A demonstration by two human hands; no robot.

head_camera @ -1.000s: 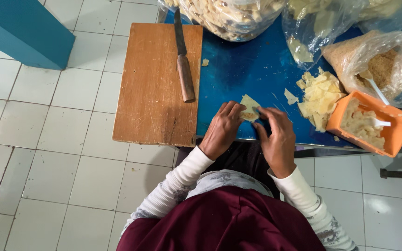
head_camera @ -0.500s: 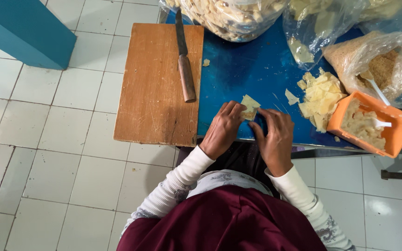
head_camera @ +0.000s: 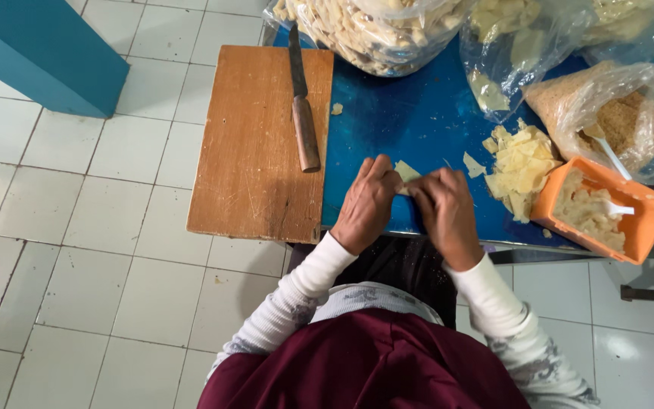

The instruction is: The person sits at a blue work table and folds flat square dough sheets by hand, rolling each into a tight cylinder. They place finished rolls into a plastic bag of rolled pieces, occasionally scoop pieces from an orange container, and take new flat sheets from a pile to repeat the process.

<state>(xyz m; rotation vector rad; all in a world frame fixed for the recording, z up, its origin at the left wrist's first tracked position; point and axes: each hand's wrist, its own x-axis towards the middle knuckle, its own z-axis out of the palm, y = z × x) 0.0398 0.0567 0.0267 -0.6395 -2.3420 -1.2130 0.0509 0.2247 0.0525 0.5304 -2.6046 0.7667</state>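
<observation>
Head view, looking straight down. Both hands meet over the near edge of the blue surface [head_camera: 410, 121]. Left hand [head_camera: 367, 204] and right hand [head_camera: 446, 212] together hold one small pale-yellow wrapper piece [head_camera: 405, 174]; the grip of each hand is narrow, fingertips pinched on the piece, which pokes up between them just above the surface. How the piece is folded cannot be told; the fingers cover most of it.

Right of the hands: a loose pile of the same pale wrapper pieces [head_camera: 520, 167] lies on the surface, touching an orange rectangular tub [head_camera: 641, 227] of pale mashed filling with a white utensil in it.

Left of the hands: a wooden cutting board [head_camera: 255, 151] overhangs the surface edge; a knife with a wooden handle [head_camera: 303, 113] lies along the board's right side, blade pointing away.

Far edge: clear plastic bags [head_camera: 387, 38] of pale pieces; a further bag of brown crumbs [head_camera: 615, 121] at right.

White floor tiles [head_camera: 77, 227] below.
</observation>
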